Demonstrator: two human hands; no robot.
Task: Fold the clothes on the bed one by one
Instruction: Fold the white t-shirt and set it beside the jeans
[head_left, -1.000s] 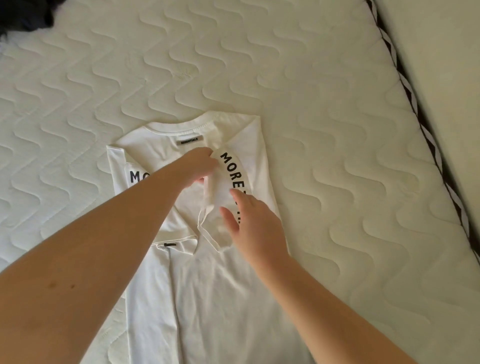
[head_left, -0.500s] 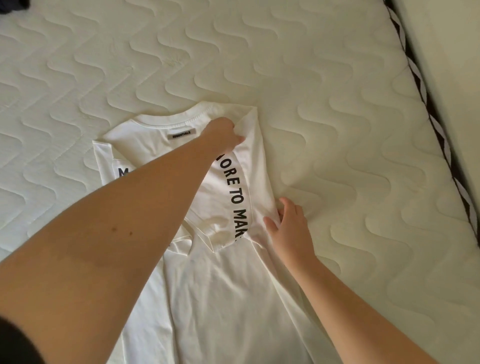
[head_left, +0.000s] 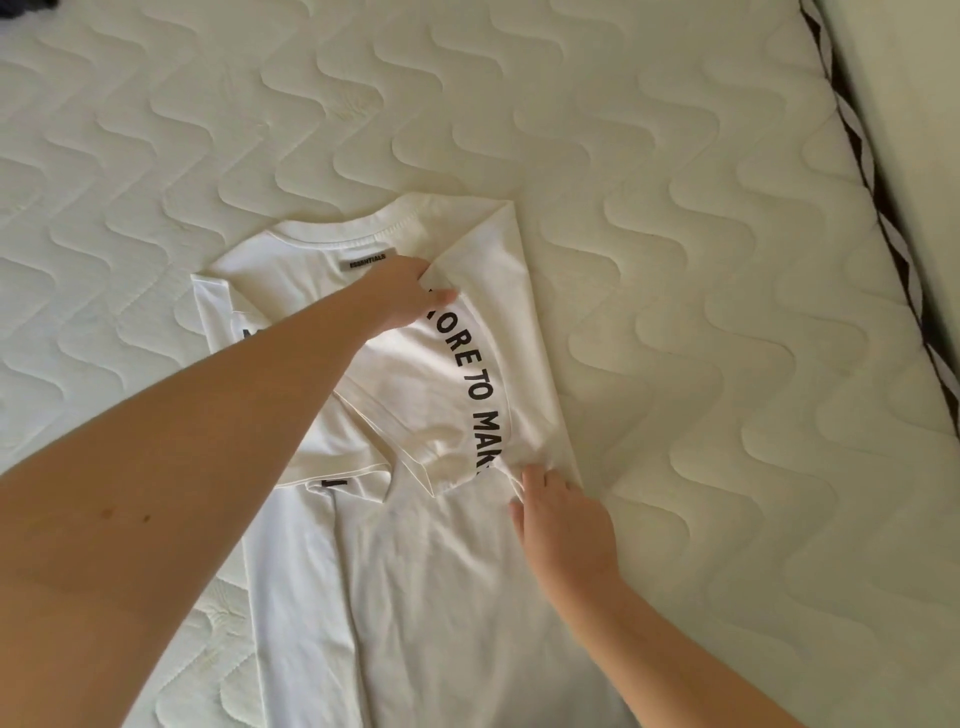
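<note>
White T-shirt (head_left: 415, 571) lies flat on quilted mattress (head_left: 675, 260), both sleeves turned in over body. Step in hand, by my reading: flattening right sleeve (head_left: 467, 374). Left hand (head_left: 402, 296) rests near collar, fingers hidden; grasp cannot tell. Right hand (head_left: 563, 519) relaxed, straight fingers pressing shirt's side edge. Next likely: fold hem toward collar, edges kept aligned.

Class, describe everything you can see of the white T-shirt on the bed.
The white T-shirt lies flat on the quilted mattress, collar away from the viewer, a dark neck label showing. Both sleeves are folded inward; one bears black lettering. The fabric looks soft, like cotton. The left hand presses near the collar; the right hand rests on its right edge.
</note>
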